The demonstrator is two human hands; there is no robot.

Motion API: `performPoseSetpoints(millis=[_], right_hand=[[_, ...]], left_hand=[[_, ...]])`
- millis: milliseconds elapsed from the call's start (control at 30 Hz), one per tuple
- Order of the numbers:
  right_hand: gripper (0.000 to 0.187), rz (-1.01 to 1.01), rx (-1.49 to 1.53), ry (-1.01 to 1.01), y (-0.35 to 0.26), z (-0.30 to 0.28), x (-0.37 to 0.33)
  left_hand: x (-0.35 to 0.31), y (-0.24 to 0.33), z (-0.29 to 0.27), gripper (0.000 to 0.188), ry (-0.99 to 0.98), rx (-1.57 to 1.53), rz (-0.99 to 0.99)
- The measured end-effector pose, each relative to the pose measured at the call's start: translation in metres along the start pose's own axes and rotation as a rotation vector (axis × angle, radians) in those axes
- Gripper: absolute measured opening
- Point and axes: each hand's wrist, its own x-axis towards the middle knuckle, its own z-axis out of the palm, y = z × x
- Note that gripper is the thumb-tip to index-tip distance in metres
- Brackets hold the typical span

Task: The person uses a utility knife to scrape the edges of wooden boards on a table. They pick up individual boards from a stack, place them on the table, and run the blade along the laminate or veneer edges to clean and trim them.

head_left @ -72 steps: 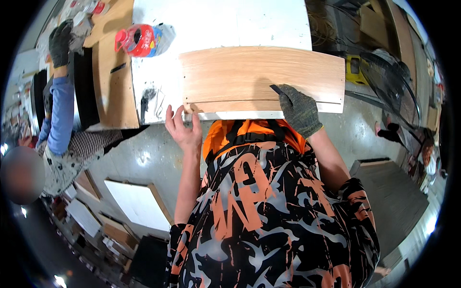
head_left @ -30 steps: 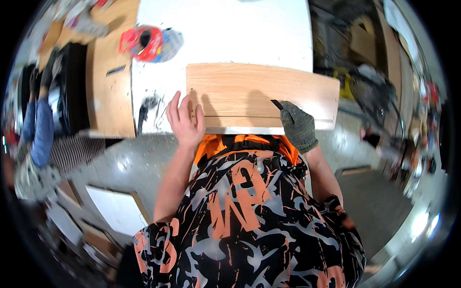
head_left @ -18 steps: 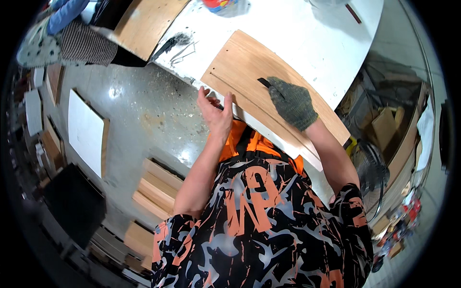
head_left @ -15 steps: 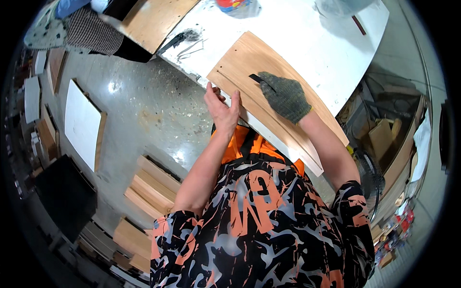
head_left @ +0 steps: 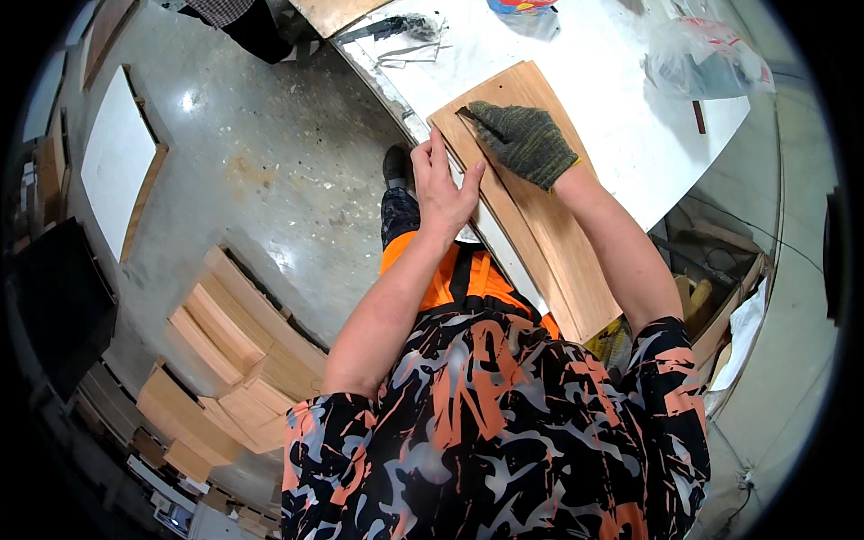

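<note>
Wooden board (head_left: 537, 216) lies slantwise along the edge of the white table, just ahead of the body, with a long groove (head_left: 513, 200) running near its closer side. The gloved right hand (head_left: 526, 144) is curled around a small dark blade (head_left: 464, 113), its tip at the groove's far end. The bare left hand (head_left: 444, 191) is loosely spread, thumb apart from the fingers, at the board's edge; I cannot tell how firmly it presses. Of the 2 hands, only the right has a tool. The step in hand looks like working the blade in or along the groove; moving on calls for a steady board and left fingers clear of the tip.

Farther over the white table (head_left: 630, 171) are a dark red strip (head_left: 698, 117), a clear plastic bag (head_left: 702, 63) and, leftward, a black smear (head_left: 418, 27). Beyond on the left, the speckled grey floor (head_left: 288, 180) holds pale boards (head_left: 225, 324) and 1 white panel (head_left: 121, 162).
</note>
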Motion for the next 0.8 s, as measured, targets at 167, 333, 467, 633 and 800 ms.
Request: performPoseSetpoints(millis=[167, 333, 467, 633, 800], right_hand=[[0.039, 0.003, -0.037, -0.037, -0.003, -0.007, 0.002], [0.04, -0.01, -0.03, -0.039, -0.004, -0.01, 0.003], [0.041, -0.008, -0.043, -0.055, -0.009, -0.014, 0.002], [0.041, -0.035, -0.124, -0.031, -0.007, -0.008, 0.001], [0.039, -0.013, -0.121, -0.06, -0.009, -0.011, 0.007]], left_hand=[[0.0, -0.001, 0.001, 0.088, 0.012, 0.02, 0.018], [0.0, 0.001, -0.001, 0.087, 0.01, -0.008, 0.033], [0.0, -0.001, 0.0, 0.086, 0.017, -0.012, 0.039], [-0.001, -0.002, 0.002, 0.086, 0.016, -0.009, 0.046], [-0.001, -0.002, 0.001, 0.086, 0.011, -0.004, 0.036]])
